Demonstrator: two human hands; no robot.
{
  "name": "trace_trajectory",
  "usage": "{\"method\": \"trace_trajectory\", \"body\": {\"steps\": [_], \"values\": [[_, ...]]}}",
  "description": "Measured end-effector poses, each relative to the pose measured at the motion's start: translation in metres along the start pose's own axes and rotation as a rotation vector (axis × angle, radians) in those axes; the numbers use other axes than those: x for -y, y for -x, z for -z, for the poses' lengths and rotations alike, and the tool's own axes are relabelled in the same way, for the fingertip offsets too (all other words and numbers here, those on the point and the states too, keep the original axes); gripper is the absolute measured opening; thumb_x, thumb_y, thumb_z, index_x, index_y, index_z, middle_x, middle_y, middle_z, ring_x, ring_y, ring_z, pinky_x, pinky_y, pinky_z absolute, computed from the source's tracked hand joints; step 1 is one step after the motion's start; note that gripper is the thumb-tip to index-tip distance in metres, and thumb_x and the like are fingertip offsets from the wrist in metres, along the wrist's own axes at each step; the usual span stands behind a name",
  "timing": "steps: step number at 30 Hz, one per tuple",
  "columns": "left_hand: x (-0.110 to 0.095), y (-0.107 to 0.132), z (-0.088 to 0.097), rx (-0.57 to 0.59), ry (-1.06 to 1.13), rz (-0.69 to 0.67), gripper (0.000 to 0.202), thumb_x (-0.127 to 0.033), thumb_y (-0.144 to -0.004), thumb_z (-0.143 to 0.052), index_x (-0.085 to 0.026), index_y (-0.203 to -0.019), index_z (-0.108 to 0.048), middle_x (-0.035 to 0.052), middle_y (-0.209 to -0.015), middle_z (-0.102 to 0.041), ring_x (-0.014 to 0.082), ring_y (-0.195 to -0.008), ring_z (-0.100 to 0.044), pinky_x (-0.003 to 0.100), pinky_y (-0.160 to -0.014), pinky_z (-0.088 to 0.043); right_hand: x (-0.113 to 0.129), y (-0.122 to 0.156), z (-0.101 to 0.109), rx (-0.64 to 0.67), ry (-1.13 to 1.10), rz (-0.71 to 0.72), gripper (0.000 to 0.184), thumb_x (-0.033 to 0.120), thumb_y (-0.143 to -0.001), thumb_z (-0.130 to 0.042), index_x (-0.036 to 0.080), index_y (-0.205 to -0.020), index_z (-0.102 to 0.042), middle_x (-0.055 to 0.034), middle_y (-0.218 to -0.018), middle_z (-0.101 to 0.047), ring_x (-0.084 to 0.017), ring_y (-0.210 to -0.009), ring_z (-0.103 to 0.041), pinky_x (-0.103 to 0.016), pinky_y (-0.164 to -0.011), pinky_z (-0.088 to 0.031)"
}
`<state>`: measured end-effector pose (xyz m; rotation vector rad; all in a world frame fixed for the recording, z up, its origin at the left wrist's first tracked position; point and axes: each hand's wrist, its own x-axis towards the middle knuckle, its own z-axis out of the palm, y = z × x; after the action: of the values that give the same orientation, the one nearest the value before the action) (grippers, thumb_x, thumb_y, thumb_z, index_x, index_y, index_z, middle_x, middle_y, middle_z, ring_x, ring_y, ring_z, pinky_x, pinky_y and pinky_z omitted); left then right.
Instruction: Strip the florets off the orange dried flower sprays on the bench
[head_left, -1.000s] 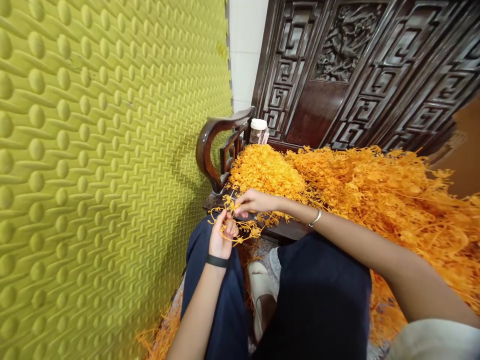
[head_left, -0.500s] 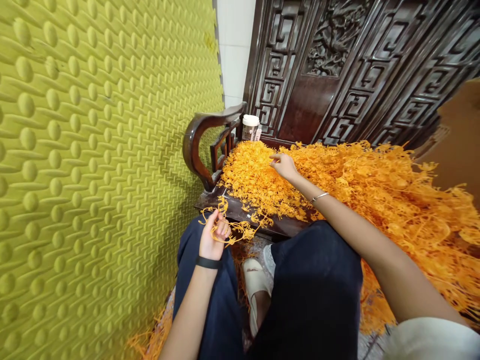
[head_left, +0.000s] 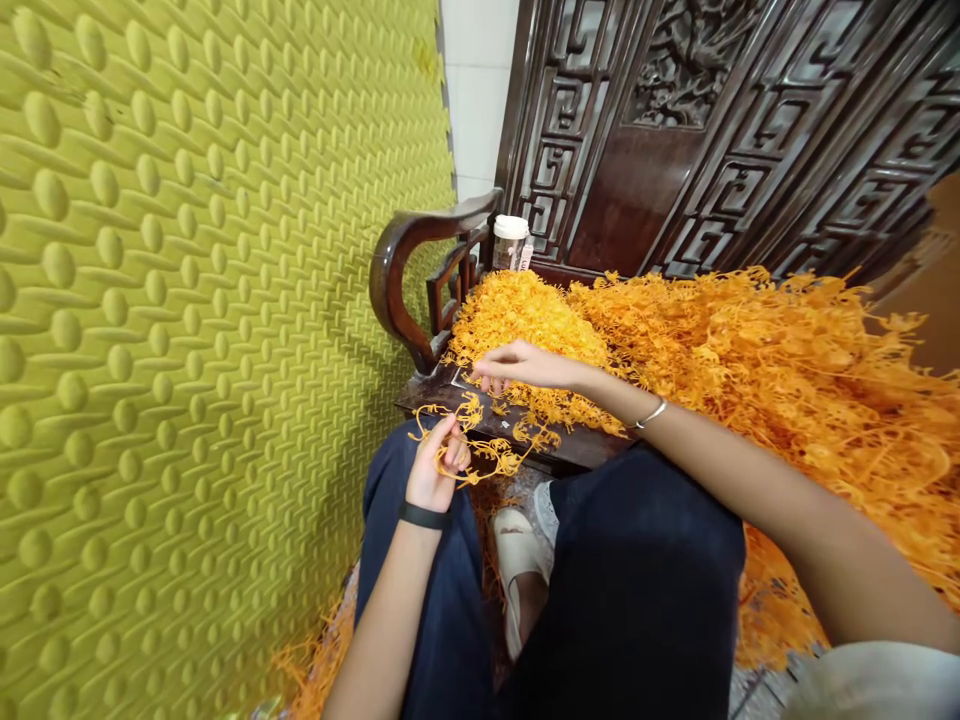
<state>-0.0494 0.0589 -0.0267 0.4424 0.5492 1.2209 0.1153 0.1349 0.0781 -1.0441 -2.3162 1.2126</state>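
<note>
My left hand (head_left: 439,465) is closed around a thin orange plastic runner (head_left: 499,458), a looping strand with small pieces attached, above my left knee. Its loops stick out on both sides of the fingers. Just up and to the right, my right hand (head_left: 517,368) hovers palm down with loosely bent fingers, and I see nothing in it. Beneath and behind it lies a pile of small orange plastic pieces (head_left: 517,310) on the dark wooden bench (head_left: 581,448). A larger tangled heap of orange runners (head_left: 757,350) spreads to the right.
A curved wooden armrest (head_left: 397,280) closes the bench's left end. By the carved backrest (head_left: 637,190) stands a cup with a white lid (head_left: 511,230). A yellow-green bumpy foam mat (head_left: 202,300) rises at the left. More orange strands (head_left: 322,655) lie on the floor.
My right hand has moved from over the small-piece pile leftward and nearer to me, close to my left hand. My left hand keeps the runner. The view has shifted slightly.
</note>
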Motion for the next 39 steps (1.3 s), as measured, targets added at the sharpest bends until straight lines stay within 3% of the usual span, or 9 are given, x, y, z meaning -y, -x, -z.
{"method": "trace_trajectory", "body": {"steps": [6, 16, 18, 23, 25, 29, 32, 36, 39], "values": [[-0.001, 0.000, 0.001, 0.025, 0.002, 0.016, 0.025, -0.024, -0.084, -0.053, -0.014, -0.061, -0.053, -0.0075, -0.033, -0.031, 0.0043, -0.033, -0.026, 0.017, -0.037, -0.025, 0.005, -0.009, -0.019, 0.191, 0.074, -0.021, 0.032, 0.041, -0.078, -0.058, 0.011, -0.069, -0.061, -0.0027, -0.063, -0.060, -0.009, -0.056, -0.055, -0.023, -0.057, -0.044], [0.001, -0.003, -0.005, 0.054, -0.022, 0.029, 0.021, -0.025, -0.084, -0.054, -0.014, -0.066, -0.053, -0.0074, -0.036, -0.033, 0.0048, -0.034, -0.027, 0.017, -0.039, -0.027, 0.006, -0.015, -0.014, -0.128, 0.173, -0.045, 0.026, 0.023, -0.079, -0.055, 0.012, -0.056, -0.055, 0.0025, -0.048, -0.051, -0.006, -0.045, -0.046, -0.021, -0.053, -0.037], [0.001, -0.003, -0.004, 0.050, -0.022, 0.027, 0.022, -0.024, -0.084, -0.053, -0.014, -0.064, -0.052, -0.0072, -0.035, -0.032, 0.0049, -0.034, -0.027, 0.018, -0.039, -0.027, 0.008, -0.016, -0.006, -0.282, 0.190, -0.083, 0.026, 0.024, -0.081, -0.053, 0.012, -0.057, -0.056, 0.0024, -0.048, -0.050, -0.005, -0.043, -0.042, -0.022, -0.051, -0.036], [0.001, 0.000, 0.001, 0.013, -0.015, 0.033, 0.024, -0.023, -0.084, -0.052, -0.014, -0.062, -0.052, -0.0073, -0.034, -0.031, 0.0049, -0.034, -0.027, 0.018, -0.038, -0.027, -0.017, -0.008, 0.053, -0.963, 0.259, -0.072, 0.024, 0.030, -0.082, -0.050, 0.014, -0.066, -0.059, 0.0005, -0.053, -0.049, -0.010, -0.050, -0.043, -0.025, -0.055, -0.039], [0.002, 0.000, 0.000, 0.001, -0.026, 0.028, 0.022, -0.024, -0.083, -0.054, -0.014, -0.063, -0.053, -0.0076, -0.034, -0.031, 0.0047, -0.034, -0.027, 0.018, -0.038, -0.026, -0.039, -0.002, 0.074, -1.073, 0.278, -0.120, 0.020, 0.028, -0.078, -0.052, 0.013, -0.069, -0.060, -0.0001, -0.054, -0.049, -0.012, -0.054, -0.047, -0.027, -0.059, -0.041], [0.004, -0.002, -0.001, -0.008, -0.031, 0.035, 0.021, -0.027, -0.080, -0.058, -0.013, -0.066, -0.054, -0.0080, -0.035, -0.032, 0.0043, -0.034, -0.028, 0.017, -0.038, -0.026, -0.082, 0.006, 0.085, -1.077, 0.094, -0.324, 0.043, 0.020, -0.069, -0.053, 0.012, -0.110, -0.055, -0.0048, -0.079, -0.059, -0.015, -0.061, -0.055, -0.032, -0.064, -0.047], [0.004, -0.001, -0.001, -0.004, -0.026, 0.033, 0.020, -0.028, -0.080, -0.059, -0.013, -0.066, -0.055, -0.0081, -0.035, -0.032, 0.0042, -0.035, -0.028, 0.017, -0.038, -0.026, -0.093, 0.005, 0.081, -1.072, 0.146, -0.301, 0.064, 0.019, -0.061, -0.060, 0.015, -0.124, -0.045, -0.0120, -0.110, -0.055, -0.017, -0.074, -0.056, -0.037, -0.075, -0.048], [0.004, 0.000, -0.001, -0.011, -0.038, 0.032, 0.022, -0.028, -0.080, -0.059, -0.013, -0.066, -0.055, -0.0082, -0.035, -0.032, 0.0041, -0.034, -0.028, 0.017, -0.038, -0.026, -0.069, 0.002, 0.067, -1.000, 0.343, -0.101, 0.042, 0.019, -0.068, -0.056, 0.013, -0.109, -0.055, -0.0152, -0.118, -0.051, -0.019, -0.085, -0.056, -0.038, -0.082, -0.045], [0.004, 0.000, -0.001, -0.010, -0.038, 0.032, 0.022, -0.029, -0.080, -0.059, -0.013, -0.066, -0.055, -0.0084, -0.035, -0.032, 0.0040, -0.034, -0.028, 0.017, -0.039, -0.027, -0.034, 0.003, 0.048, -0.674, 0.335, 0.071, 0.024, 0.027, -0.077, -0.053, 0.015, -0.096, -0.061, -0.0107, -0.103, -0.060, -0.018, -0.086, -0.056, -0.034, -0.079, -0.045]]}}
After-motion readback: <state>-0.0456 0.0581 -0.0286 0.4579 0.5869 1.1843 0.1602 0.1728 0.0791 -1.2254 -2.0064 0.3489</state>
